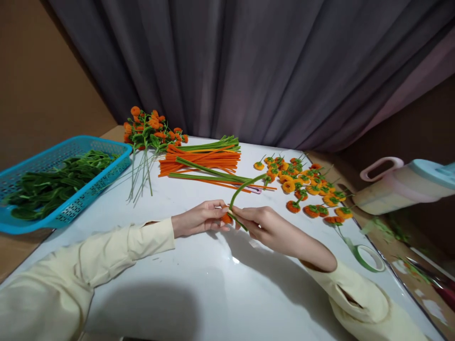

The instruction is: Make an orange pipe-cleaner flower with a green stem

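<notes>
Over the middle of the white table (167, 293), my left hand (202, 218) pinches a small orange pipe-cleaner flower (226, 218) between thumb and fingers. Just to its right, my right hand (266, 225) grips a green pipe cleaner (241, 188), which curves up and away to the right with a short end pointing down. The green piece touches or passes close beside the flower; my fingers hide how they join. Ahead of my hands lie bundles of orange pipe cleaners (199, 162) and green pipe cleaners (227, 143).
Many small orange and yellow flowers (313, 189) lie at right. Green tape (369, 258) and a tilted-looking pitcher (398, 187) are beyond them. A blue basket (88, 189) of green leaves stands at left, near finished-looking orange flowers (152, 123). A grey curtain (227, 66) hangs behind.
</notes>
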Demonstrator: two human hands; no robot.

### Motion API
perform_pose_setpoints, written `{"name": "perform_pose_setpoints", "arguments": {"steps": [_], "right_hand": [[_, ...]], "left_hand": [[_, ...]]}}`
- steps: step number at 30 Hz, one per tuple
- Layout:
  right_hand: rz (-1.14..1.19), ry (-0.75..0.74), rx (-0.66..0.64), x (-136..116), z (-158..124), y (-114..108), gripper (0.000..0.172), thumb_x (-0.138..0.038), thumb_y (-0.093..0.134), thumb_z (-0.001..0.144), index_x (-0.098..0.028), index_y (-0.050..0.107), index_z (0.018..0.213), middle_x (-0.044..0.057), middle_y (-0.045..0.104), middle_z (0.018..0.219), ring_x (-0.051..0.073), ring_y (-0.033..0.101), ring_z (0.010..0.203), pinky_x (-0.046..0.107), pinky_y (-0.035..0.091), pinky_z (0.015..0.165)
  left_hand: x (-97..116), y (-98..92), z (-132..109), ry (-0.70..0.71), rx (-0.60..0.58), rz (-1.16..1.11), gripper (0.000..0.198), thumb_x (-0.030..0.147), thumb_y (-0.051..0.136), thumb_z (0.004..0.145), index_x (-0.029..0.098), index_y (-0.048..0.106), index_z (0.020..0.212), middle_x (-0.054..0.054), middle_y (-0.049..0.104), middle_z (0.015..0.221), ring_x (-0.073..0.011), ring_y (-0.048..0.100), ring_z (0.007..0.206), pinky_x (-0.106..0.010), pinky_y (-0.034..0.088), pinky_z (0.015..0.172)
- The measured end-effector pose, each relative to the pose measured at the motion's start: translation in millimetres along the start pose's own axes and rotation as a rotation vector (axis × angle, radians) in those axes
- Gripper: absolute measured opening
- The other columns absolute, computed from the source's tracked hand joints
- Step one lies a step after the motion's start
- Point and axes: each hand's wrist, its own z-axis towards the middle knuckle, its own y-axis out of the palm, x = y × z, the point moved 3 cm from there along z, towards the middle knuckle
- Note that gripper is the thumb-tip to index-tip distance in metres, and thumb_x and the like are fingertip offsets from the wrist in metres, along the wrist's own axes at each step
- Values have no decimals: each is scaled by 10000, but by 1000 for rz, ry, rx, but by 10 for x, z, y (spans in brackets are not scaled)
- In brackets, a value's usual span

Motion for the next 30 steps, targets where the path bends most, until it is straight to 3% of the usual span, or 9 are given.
{"name": "perform_pose_setpoints", "arguments": {"steps": [5,10,13,17,23,30], "right_hand": [[-106,-92,-98,-22,-27,-69,329,24,336,769,-124,547,973,34,546,747,113,439,609,210,362,584],[-86,-140,-183,-66,-56,-102,269,-21,346,849,-132,549,985,28,548,771,105,460,626,202,366,596],[-148,-111,-148,-51,-57,-23,313,-11,347,848,-134,531,1070,36,549,776,118,474,633,217,371,598],[-278,-70,-110,-17,-66,89,320,5,363,828,-116,531,1072,46,534,759,128,459,602,231,359,562],[-311,-66,-32,64,-96,99,390,4,364,818,-109,464,1178,64,537,782,133,471,589,228,364,524],[-175,-47,79,46,-56,32,295,4,350,813,-136,530,1000,41,550,724,128,464,584,231,372,561]], "left_hand": [[-11,18,6,-61,-50,-24,302,322,727,699,108,598,869,-7,612,742,-42,558,545,-202,549,638],[-43,23,15,-135,-76,-33,309,377,667,751,98,605,866,-6,593,672,-43,519,500,-211,538,584],[-50,24,22,-141,-43,-54,316,412,645,759,104,602,813,-24,604,659,-71,546,523,-245,540,595],[-23,40,18,-142,13,-73,248,326,702,713,107,610,783,-40,623,702,-118,595,644,-279,539,667],[12,56,1,-96,-41,-49,221,258,688,726,60,655,818,-46,621,713,-82,551,587,-260,517,697],[16,115,-53,34,4,70,265,280,642,785,112,653,989,-50,595,838,-112,565,759,-293,486,804]]}}
